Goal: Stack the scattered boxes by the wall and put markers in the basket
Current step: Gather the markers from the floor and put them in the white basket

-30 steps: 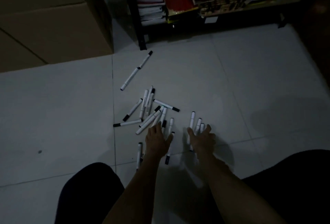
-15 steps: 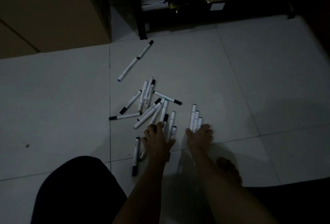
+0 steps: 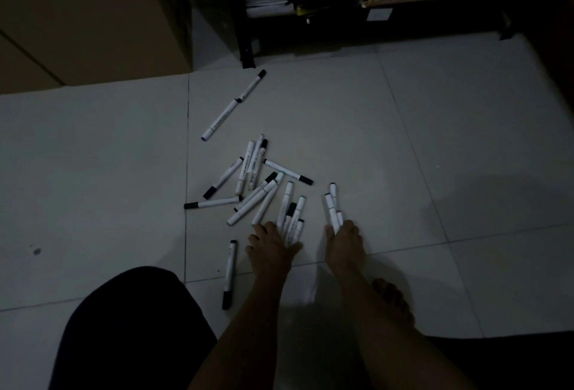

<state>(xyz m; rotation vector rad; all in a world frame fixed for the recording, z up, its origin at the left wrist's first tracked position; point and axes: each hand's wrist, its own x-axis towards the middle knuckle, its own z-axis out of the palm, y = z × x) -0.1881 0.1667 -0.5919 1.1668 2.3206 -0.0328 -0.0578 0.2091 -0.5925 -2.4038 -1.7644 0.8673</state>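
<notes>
Slim white black-capped markers strewn over glossy tile floor; left hand and right hand each curled round several; dim, fingertips indistinct.

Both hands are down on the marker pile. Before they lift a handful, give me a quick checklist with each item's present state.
1. Left hand has a grip on markers: ok, its fingers are curled over a few white markers.
2. Right hand has a grip: ok, it pinches a small bunch of markers.
3. Basket within reach: cannot tell, no basket is in view.
4. All markers gathered: not ok, the pair of markers lying end to end near the shelf leg and the single marker by the knee lie apart.
5. Lighting good enough to count markers: not ok, the scene is dim.
</notes>
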